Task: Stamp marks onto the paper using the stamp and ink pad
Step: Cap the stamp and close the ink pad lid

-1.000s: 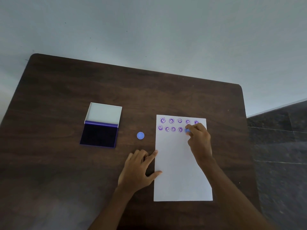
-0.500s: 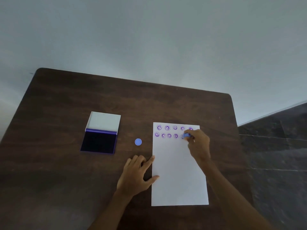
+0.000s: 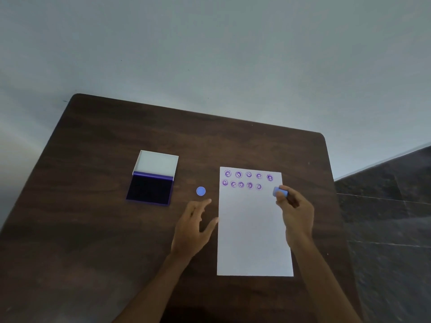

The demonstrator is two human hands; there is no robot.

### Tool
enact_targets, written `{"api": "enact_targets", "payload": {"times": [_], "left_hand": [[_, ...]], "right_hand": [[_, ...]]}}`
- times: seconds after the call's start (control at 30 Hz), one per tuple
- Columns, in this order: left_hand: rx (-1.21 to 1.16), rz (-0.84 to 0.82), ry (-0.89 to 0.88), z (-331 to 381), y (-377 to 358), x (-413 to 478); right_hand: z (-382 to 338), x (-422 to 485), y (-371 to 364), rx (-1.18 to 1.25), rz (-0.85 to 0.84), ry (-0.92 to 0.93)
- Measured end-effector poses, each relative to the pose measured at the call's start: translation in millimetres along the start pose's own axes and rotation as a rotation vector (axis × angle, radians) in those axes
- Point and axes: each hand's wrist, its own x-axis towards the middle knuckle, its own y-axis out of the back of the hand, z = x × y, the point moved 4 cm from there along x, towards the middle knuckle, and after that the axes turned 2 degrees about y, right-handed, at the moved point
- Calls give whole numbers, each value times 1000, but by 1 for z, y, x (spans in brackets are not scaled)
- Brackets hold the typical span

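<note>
1. Since the earlier frames, right hand point(image 3: 295, 212) has lifted off the second row of marks and sits at the right edge of the paper point(image 3: 254, 231); it was pressing down at the row's right end, where a fifth mark now shows.
2. Right hand: fingertips clamped on the small blue stamp point(image 3: 279, 191), which is tilted, with its body pointing left and slightly up. Stamp lies over the paper's right edge, just below the top row's last mark; whether it touches the sheet cannot be told.
3. Left hand point(image 3: 193, 226): has slid off the sheet's left margin; fingers loosely spread, nothing held, thumb tip right at the paper's left edge, index finger pointing toward the blue round cap point(image 3: 200, 191).
4. Paper: white, portrait, flat on the dark wooden table point(image 3: 93, 229). Two rows of purple round marks point(image 3: 247, 180) near its top edge, five in each; lower part blank.
5. Ink pad point(image 3: 151, 180): open, well to the left of the paper, white lid folded back away from the person, dark purple pad facing up.
6. Cap lies flat on the table between ink pad and paper, nearer the paper.
</note>
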Motion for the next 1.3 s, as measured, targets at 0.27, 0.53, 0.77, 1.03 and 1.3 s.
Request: {"api": "enact_targets", "payload": {"times": [0.27,0.53,0.77,1.03,1.3], "left_hand": [[10,130,205,-14,9,29],[92,194,190,-21,6,39],[112,237,173,-26,5,41],[134,260,173,-30,2,40],[153,260,162,-32,0,39]], "right_hand": [[-19,-29,-90,-276,-197,243],[0,-27,-171,-601,-563,-13],[9,-28,-188,-565,-548,-127],[4,-40,-181,-598,-759,61],[-5,-39,-183,-618,-776,161]]}}
